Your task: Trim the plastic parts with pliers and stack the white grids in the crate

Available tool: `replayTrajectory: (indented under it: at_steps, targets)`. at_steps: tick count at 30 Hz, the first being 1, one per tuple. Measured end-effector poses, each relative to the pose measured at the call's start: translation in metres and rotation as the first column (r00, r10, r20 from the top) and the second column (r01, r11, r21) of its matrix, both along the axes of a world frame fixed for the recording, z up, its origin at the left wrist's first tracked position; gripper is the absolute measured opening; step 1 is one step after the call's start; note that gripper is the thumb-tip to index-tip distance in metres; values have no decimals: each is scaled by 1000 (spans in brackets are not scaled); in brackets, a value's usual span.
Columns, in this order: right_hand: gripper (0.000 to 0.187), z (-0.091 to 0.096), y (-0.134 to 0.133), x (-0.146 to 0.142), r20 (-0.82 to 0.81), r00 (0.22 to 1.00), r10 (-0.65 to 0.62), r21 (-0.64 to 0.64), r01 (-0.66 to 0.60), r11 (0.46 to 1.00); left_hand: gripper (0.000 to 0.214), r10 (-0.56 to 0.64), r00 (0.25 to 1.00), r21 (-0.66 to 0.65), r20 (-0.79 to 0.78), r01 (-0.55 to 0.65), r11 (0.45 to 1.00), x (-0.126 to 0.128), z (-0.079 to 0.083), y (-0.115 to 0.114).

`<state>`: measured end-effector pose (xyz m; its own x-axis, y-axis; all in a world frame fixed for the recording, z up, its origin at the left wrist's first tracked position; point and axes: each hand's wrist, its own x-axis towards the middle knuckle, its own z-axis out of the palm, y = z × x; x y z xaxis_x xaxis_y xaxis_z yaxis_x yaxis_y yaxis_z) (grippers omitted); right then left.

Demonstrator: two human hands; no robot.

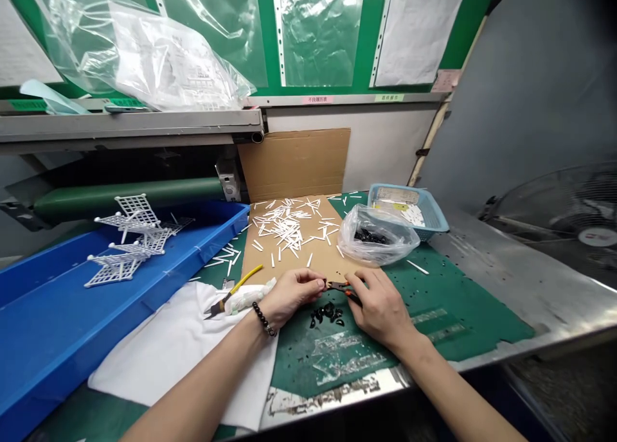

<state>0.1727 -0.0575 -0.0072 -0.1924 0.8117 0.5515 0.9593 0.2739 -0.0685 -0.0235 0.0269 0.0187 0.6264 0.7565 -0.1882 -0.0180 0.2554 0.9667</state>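
My right hand (380, 304) is closed around a pair of cutting pliers (341, 288) with orange and black handles, jaws pointing left. At those jaws, my left hand (294, 294) pinches a small dark piece, mostly hidden by the fingertips. Just below, several small glossy black pieces (328, 313) lie on the green mat (366, 339). Beyond my right hand rests a clear plastic bag (380, 252) with more black pieces inside. Left of my left hand, yellow-handled pliers (236, 291) lie on a white cloth (193, 339).
Many white sticks are scattered over a cardboard sheet (258, 262). A light blue basket (436, 220) stands behind the bag. On the left, a large blue tray (48, 333) holds white lattice pieces (135, 236). A fan (578, 230) is at the far right.
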Motion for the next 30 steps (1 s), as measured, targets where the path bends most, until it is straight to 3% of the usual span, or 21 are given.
replayTrajectory:
  at_steps: [10, 25, 30]
  targets:
    - [29, 6, -3, 0, 52, 999, -17, -16, 17, 1000, 36, -84, 991, 2, -105, 85, 996, -1, -4, 5]
    - [23, 9, -4, -3, 141, 990, -13, -31, 18, 999, 32, -128, 987, -82, -99, 120, 989, -3, 1, 4]
    - [13, 8, -4, -4, 197, 980, -33, -35, 40, 999, 30, -140, 986, -108, -94, 130, 986, -2, -3, 5]
